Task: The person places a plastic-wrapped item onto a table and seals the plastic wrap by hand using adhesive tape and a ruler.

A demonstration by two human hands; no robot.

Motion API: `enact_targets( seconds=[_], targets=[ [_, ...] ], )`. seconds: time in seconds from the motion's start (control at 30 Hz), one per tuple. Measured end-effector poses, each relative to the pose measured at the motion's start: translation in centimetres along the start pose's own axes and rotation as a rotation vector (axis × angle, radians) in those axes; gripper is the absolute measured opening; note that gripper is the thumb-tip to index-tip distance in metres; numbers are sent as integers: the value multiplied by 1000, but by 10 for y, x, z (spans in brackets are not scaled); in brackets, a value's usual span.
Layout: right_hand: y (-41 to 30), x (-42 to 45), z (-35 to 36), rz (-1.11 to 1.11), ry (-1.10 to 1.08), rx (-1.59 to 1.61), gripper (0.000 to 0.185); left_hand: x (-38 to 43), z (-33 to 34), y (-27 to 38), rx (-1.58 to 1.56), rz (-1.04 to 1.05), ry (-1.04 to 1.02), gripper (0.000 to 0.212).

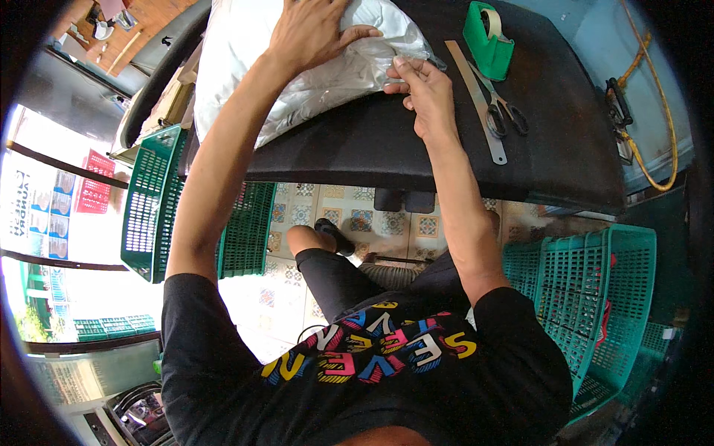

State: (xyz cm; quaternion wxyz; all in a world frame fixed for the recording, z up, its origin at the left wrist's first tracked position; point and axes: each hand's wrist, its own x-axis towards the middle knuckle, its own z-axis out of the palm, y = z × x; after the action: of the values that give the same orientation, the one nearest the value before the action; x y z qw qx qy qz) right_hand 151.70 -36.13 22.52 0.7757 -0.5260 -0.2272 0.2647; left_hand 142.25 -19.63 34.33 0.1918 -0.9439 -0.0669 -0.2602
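A clear plastic bag (340, 92) packed with white cloth (237, 61) lies on a dark padded table (357, 150). My left hand (312, 33) rests flat on top of it, thumb spread to the right; the fingertips run out of the picture. At the bag's right end, my right hand (427, 92) pinches the loose plastic edge between thumb and fingers. Just right of that hand lie a steel ruler (477, 106) and a pair of scissors (507, 114) with dark handles, partly over the ruler. Behind them sits a green tape dispenser (493, 58) with a roll of tape.
Green plastic laundry baskets stand at the left (148, 206) and right (563, 295), below table height. What looks like an iron (619, 106) with a yellow hose (669, 122) is by the right wall. Patterned tiles (362, 220) cover the floor.
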Motion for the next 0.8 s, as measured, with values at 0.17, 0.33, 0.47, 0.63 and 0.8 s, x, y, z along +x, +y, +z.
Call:
enact_targets(
  seconds=[0.17, 0.33, 0.47, 0.63, 0.8],
  targets=[
    [-1, 4, -2, -69, -21, -139, 32, 8, -6, 7, -77, 201, -48, 68],
    [3, -18, -10, -1021, 116, -1168, 28, 2, 5, 11, -147, 277, -26, 67],
    [10, -10, -16, -1109, -125, -1356, 16, -2, 12, 8, -286, 244, 0, 50],
    [-6, 12, -23, -1197, -249, -1333, 9, -1, 3, 4, -119, 397, -60, 30],
    [-8, 13, -17, -1120, -255, -1252, 8, -6, 5, 13, -19, 390, -88, 27]
  ],
)
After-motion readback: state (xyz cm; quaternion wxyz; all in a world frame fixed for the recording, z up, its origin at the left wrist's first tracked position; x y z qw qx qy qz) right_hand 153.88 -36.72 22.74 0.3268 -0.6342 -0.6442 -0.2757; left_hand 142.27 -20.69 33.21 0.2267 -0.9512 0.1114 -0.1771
